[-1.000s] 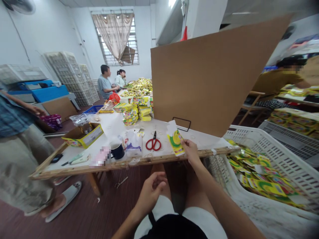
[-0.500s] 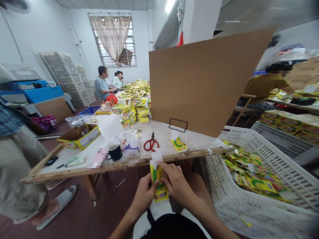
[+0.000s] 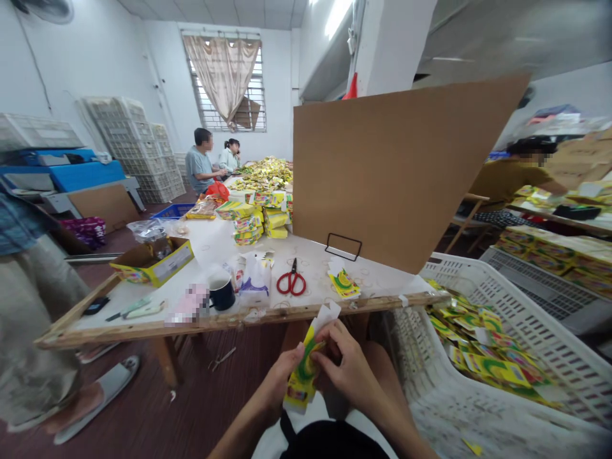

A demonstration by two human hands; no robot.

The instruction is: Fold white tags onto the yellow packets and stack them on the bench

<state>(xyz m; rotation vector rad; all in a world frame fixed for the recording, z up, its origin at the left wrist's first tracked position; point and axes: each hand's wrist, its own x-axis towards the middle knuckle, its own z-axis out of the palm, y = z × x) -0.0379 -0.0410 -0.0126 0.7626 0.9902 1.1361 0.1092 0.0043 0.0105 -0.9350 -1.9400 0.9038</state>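
Observation:
A small yellow and green printed carton (image 3: 300,382), with white flaps standing out at its upper end, tilts to the right above my lap. My left hand (image 3: 280,376) is closed around its left side, the thumb lying on the printed face. On the other side, my right hand (image 3: 345,360) is closed on the upper right edge, with thumb and fingertips pinched together there. Whether those fingertips hold anything besides the carton is hidden. Beyond my hands, red-handled scissors (image 3: 291,280) and a few flat cartons (image 3: 343,283) lie near the table's front edge.
The white table (image 3: 191,299) has a wooden rim and holds a dark mug (image 3: 221,291), an open yellow box (image 3: 157,264) and stacked cartons (image 3: 248,223). A cardboard sheet (image 3: 382,172) stands upright. A white crate (image 3: 478,389) of cartons is on my right; a person stands at left.
The carton has gone from nearly upright to tilted right, its top flaps leaning over. My right hand's fingers have curled from lying flatter into a pinch at its edge.

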